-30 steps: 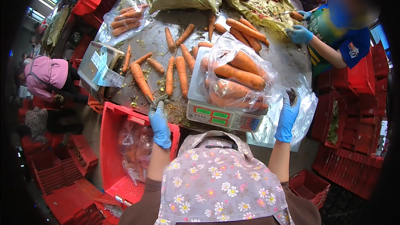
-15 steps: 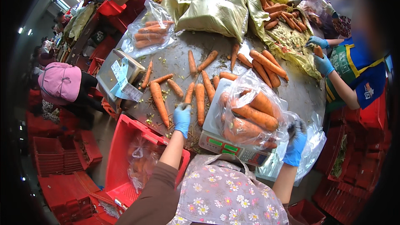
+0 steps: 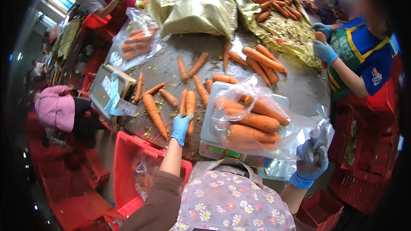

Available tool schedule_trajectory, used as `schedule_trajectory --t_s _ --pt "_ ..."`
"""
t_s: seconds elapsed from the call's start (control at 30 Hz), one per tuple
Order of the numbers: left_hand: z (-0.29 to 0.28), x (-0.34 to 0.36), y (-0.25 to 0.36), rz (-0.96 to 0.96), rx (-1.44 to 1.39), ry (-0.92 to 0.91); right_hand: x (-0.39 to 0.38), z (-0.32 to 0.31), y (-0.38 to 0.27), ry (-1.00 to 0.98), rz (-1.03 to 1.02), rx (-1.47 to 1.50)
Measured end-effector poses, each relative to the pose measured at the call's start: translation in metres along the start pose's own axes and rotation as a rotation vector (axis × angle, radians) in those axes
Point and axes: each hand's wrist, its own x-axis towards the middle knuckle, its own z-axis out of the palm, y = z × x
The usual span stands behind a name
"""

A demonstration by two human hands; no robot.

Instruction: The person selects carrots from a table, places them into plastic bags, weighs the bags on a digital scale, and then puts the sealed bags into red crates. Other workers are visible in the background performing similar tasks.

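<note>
On the scale (image 3: 280,99) lies a clear plastic bag (image 3: 295,137) on its side, with several large carrots (image 3: 253,120) inside. My right hand (image 3: 310,162), in a blue glove with a grey one on it, grips the bag's mouth at the right. In a blue glove, my left hand (image 3: 181,129) has its fingers closed at the near end of a thin carrot (image 3: 183,102). A thicker carrot (image 3: 191,107) lies right beside it, by my thumb. Other loose carrots (image 3: 155,115) are spread over the metal table (image 3: 171,55).
At my left stands a red crate (image 3: 124,167) with a bagged load. Another scale (image 3: 112,86) and a bag of carrots (image 3: 138,42) sit at the far left. A large pale sack (image 3: 195,13) fills the back. To the right, a co-worker's gloved hands (image 3: 325,51) hold a carrot.
My right hand has moved right and nearer, pulling the bag's mouth out from the scale. My left hand stays at the carrots. The whole view has shifted slightly.
</note>
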Motion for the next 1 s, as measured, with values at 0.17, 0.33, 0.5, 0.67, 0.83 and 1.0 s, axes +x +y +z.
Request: schedule_trajectory --t_s 0.17,0.33,0.5,0.67,0.83,1.0 --pt "-0.016 -0.004 -0.034 0.154 0.080 0.081 -0.005 -0.002 0.001 -0.013 0.038 0.054" --pt "-0.045 -0.021 0.015 0.223 0.671 0.767 -0.009 0.005 -0.004 0.010 0.003 0.000" --pt "-0.100 -0.005 -0.007 -0.253 0.768 0.687 -0.009 0.003 -0.002 0.022 0.015 -0.010" --pt "-0.133 0.031 -0.083 -0.158 -0.121 0.398 -0.008 0.014 0.004 -0.031 0.024 0.054" --pt "-0.099 -0.018 -0.037 0.008 -0.861 0.142 -0.019 0.006 0.000 0.007 -0.012 0.053" --pt "-0.090 -0.054 -0.004 0.219 -0.780 -0.001 -0.024 0.002 0.002 0.047 0.015 0.056"
